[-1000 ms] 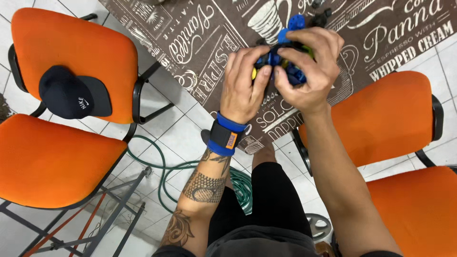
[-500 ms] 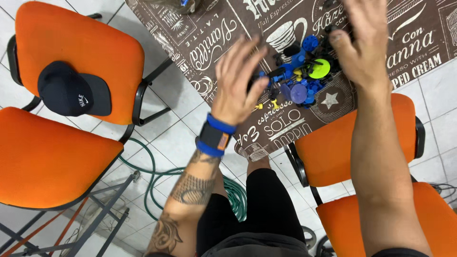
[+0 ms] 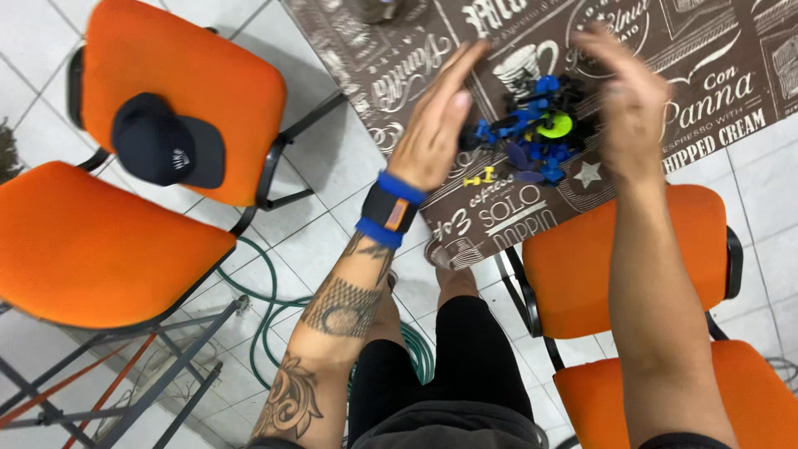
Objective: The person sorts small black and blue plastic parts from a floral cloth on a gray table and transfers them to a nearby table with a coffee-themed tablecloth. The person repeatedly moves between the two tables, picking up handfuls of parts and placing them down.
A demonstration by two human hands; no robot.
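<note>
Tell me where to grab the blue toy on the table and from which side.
Judging by its pose, take the blue toy by its two long flanks, coming straight down from above. It lies flat on the brown tablecloth, with the left hand and right hand open on either side. Avoid the lime-green disc and the small yellow piece lying loose nearby.

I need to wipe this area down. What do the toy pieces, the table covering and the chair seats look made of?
Toy pieces: hard plastic, going by the saturated blue and lime colours and moulded shapes. Table covering: probably wipeable vinyl or oilcloth, printed brown, lying flat. Chair seat: orange, matte, likely woven fabric on a dark metal frame.
</note>
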